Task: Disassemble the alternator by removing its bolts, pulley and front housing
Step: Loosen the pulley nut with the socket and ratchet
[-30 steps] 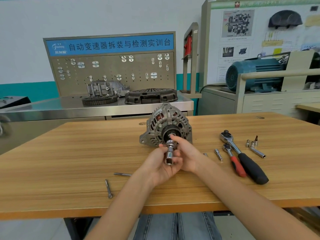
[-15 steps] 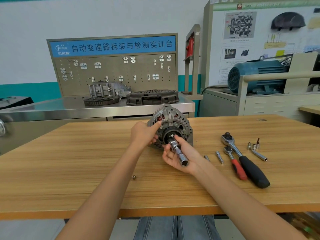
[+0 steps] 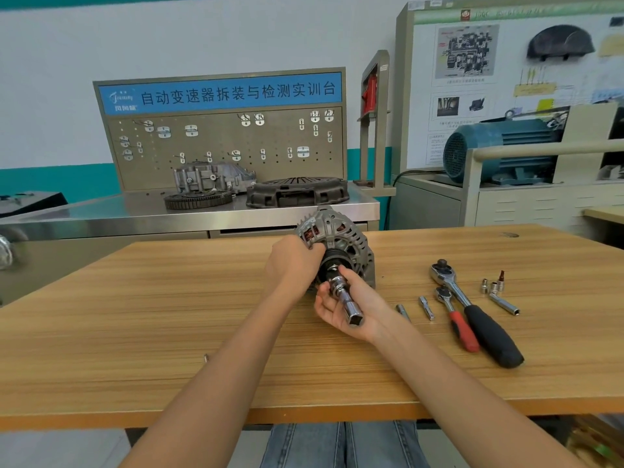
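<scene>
The grey alternator (image 3: pixel 347 236) stands on edge on the wooden table (image 3: pixel 135 315), its black pulley (image 3: pixel 332 260) facing me. A chrome socket (image 3: pixel 349 304) sits on the pulley nut and points toward me. My left hand (image 3: pixel 292 261) grips the alternator's left side by the pulley. Palm up under the socket, my right hand (image 3: pixel 351 307) holds it with the thumb on its upper end. One removed bolt (image 3: pixel 206 358) shows on the table beside my left forearm.
Right of the alternator lie two loose extension bars (image 3: pixel 426 308), a small red-handled ratchet (image 3: pixel 457 320), a large black-handled ratchet (image 3: pixel 479 315) and several small sockets (image 3: pixel 494 287). A steel bench (image 3: pixel 101 214) with clutch parts stands behind the table.
My left hand left the socket and took hold of the alternator's left side. My right hand turned palm up under the socket, which now tilts toward me. The view shifted slightly.
</scene>
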### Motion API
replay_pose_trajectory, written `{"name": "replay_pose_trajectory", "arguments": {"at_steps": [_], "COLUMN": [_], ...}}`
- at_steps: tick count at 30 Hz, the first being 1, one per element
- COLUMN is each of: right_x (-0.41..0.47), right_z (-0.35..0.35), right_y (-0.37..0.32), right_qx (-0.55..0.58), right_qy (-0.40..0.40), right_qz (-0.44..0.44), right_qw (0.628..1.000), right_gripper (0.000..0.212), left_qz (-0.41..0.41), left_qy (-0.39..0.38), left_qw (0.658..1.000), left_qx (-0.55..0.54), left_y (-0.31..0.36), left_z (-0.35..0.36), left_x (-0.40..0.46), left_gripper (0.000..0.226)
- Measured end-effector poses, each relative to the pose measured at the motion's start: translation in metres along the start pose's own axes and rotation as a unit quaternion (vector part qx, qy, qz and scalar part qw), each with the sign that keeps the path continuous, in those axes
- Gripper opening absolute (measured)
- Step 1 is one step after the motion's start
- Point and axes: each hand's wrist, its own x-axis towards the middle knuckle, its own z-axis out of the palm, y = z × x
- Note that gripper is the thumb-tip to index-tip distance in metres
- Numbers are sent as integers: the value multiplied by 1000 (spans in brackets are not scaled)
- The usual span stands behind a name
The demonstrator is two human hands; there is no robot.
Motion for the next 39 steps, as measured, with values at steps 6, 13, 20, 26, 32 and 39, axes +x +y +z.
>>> {"name": "replay_pose_trajectory", "arguments": {"at_steps": [6, 13, 20, 26, 32, 39], "right_x": [1, 2, 4, 1, 0, 1], "right_z": [1, 2, 2, 4, 2, 1], "right_y": [1, 2, 1, 1, 0, 1], "right_qx": [6, -9, -15, -22, -18, -32], "right_qy": [2, 6, 15, 6, 16, 18], "right_qz": [-1, -4, -10, -14, -7, -15], "right_qw": [1000, 1000, 1000, 1000, 1000, 999], "right_gripper": [32, 32, 31, 33, 38, 45], "left_qz": [66, 82, 107, 110, 25, 25], "left_qy": [26, 56, 55, 26, -60, -101], "left_qw": [993, 991, 983, 991, 982, 983], "left_qx": [91, 95, 136, 71, 180, 155], "left_y": [3, -8, 1, -10, -80, -123], "left_z": [-2, 1, -1, -15, -43, -39], "left_x": [-12, -21, -23, -40, -27, -33], "left_gripper": [27, 31, 35, 37, 22, 14]}}
